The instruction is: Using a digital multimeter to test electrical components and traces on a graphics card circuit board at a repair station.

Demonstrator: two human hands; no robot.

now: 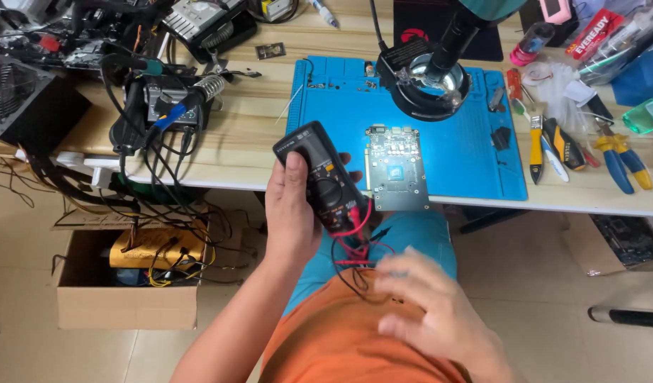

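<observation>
The left hand [289,213] is closed around a black handheld multimeter [319,176] with a round dial, thumb laid along its left edge and fingertips showing past its right edge; the meter is held tilted above the near edge of the light wooden workbench [248,135], just left of a green rectangular circuit board [397,169]. Red and black test leads [353,245] run from the meter's near end down to the lap. The right hand [433,312] is motion-blurred above the orange shirt, fingers loosely spread near the leads; whether it grips anything cannot be told. The circuit board lies flat on a blue rectangular silicone work mat [468,152], at the mat's near edge. The mat's moulded compartments along its far edge hold small dark parts, too small to identify. A black ring-shaped microscope lamp [431,89] hangs over the far part of the mat. To the right of the mat lie yellow- and blue-handled hand tools [610,152]. On the floor at left, an open brown cardboard box [128,291] contains a yellow device and tangled cables.
</observation>
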